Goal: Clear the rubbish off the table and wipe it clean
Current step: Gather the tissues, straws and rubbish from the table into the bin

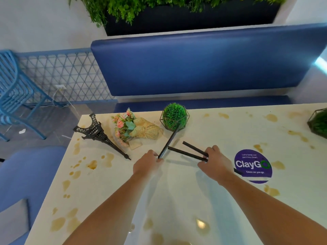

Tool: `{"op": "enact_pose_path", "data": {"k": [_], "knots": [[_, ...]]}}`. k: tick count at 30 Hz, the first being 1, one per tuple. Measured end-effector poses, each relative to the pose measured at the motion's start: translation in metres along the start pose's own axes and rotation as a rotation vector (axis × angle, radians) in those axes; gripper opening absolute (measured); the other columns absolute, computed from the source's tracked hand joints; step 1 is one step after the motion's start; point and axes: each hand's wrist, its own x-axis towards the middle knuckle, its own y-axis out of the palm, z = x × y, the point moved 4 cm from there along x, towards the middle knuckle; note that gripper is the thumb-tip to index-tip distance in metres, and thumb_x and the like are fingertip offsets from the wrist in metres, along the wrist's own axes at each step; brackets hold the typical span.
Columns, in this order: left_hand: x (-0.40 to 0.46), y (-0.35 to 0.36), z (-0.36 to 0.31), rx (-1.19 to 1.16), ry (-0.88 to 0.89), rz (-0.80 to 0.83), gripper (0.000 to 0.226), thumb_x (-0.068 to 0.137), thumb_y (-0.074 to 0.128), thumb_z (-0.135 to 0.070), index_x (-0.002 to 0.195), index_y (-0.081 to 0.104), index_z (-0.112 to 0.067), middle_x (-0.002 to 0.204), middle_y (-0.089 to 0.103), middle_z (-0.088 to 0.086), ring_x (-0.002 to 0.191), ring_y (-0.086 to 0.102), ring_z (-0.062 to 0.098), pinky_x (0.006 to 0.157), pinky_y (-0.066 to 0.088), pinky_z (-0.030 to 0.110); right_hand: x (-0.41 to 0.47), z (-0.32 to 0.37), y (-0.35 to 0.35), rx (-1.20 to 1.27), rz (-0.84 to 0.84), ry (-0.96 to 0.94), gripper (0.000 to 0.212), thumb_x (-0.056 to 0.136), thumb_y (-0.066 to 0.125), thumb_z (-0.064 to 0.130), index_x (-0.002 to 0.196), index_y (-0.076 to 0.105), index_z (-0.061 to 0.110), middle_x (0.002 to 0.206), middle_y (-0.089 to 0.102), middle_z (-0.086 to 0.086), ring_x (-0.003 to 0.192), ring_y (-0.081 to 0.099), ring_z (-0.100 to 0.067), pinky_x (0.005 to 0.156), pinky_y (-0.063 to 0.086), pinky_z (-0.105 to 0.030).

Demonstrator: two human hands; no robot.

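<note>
Both hands out over the white table (177,195), forearms reaching in from 6 o'clock. Left hand (146,164) curled, fingertips pinching the near end of one black straw (169,140), which slants up toward 1 o'clock with its far end against the green ball plant (174,115) in a wire frame. Right hand (215,163) closed around two more black straws (189,153), both running out toward 10 o'clock from the fingers, tips apart and close to the left-hand straw; a short dark end pokes out behind the hand toward 4 o'clock, over the edge of a purple round ClayGo sticker (253,166). Brown spill stains (92,164) scattered across the tabletop: a cluster at 9 o'clock of the left hand, more along the near left edge, others at 12 to 2 o'clock near the far edge and around the sticker. Farther off at 10 o'clock, a black Eiffel Tower model (97,133) lying on its side, tip pointing toward the left hand. Just beside it, at 11 o'clock, a small flower bouquet (136,128) wrapped in newsprint paper, also lying flat. At the far right edge, part of a second green plant (318,122) in a wire frame. Beyond the table, a blue padded bench (203,64), a blue slatted chair (16,92) at far left, and green foliage in a dark planter (177,20) at the top.
</note>
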Motion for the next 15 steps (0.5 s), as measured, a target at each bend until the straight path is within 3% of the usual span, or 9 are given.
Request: {"op": "enact_pose_path", "data": {"k": [3, 7, 11, 15], "knots": [[-0.007, 0.002, -0.026, -0.047, 0.047, 0.029, 0.037, 0.093, 0.045, -0.044, 0.124, 0.048, -0.023, 0.100, 0.060, -0.005, 0.091, 0.061, 0.018, 0.075, 0.044, 0.030, -0.011, -0.012, -0.017, 0.094, -0.044, 0.064, 0.019, 0.084, 0.053, 0.033, 0.097, 0.049, 0.021, 0.097, 0.046, 0.006, 0.075, 0.054, -0.018, 0.066, 0.049, -0.034], [-0.022, 0.010, -0.079, -0.105, 0.174, 0.067, 0.015, 0.096, 0.040, -0.032, 0.107, 0.045, -0.022, 0.085, 0.055, -0.006, 0.068, 0.055, 0.010, 0.056, 0.036, 0.028, -0.029, -0.041, -0.039, 0.263, -0.120, 0.179, 0.018, 0.083, 0.055, 0.033, 0.098, 0.050, 0.025, 0.092, 0.056, 0.007, 0.069, 0.059, -0.018, 0.056, 0.047, -0.029], [-0.043, 0.024, -0.142, -0.057, 0.324, 0.086, 0.016, 0.100, 0.038, -0.032, 0.101, 0.045, -0.018, 0.088, 0.052, -0.001, 0.078, 0.052, 0.022, 0.065, 0.038, 0.034, -0.046, -0.083, -0.055, 0.577, -0.145, 0.294, 0.008, 0.084, 0.057, 0.026, 0.091, 0.053, 0.026, 0.079, 0.062, 0.002, 0.063, 0.057, -0.020, 0.050, 0.041, -0.028], [-0.067, 0.048, -0.197, -0.024, 0.434, 0.139, 0.020, 0.102, 0.036, -0.032, 0.105, 0.047, -0.016, 0.098, 0.058, 0.005, 0.087, 0.057, 0.025, 0.066, 0.039, 0.034, -0.065, -0.123, -0.076, 0.850, -0.218, 0.336, 0.006, 0.091, 0.057, 0.021, 0.096, 0.058, 0.022, 0.085, 0.063, -0.003, 0.069, 0.059, -0.017, 0.051, 0.045, -0.025]]}}
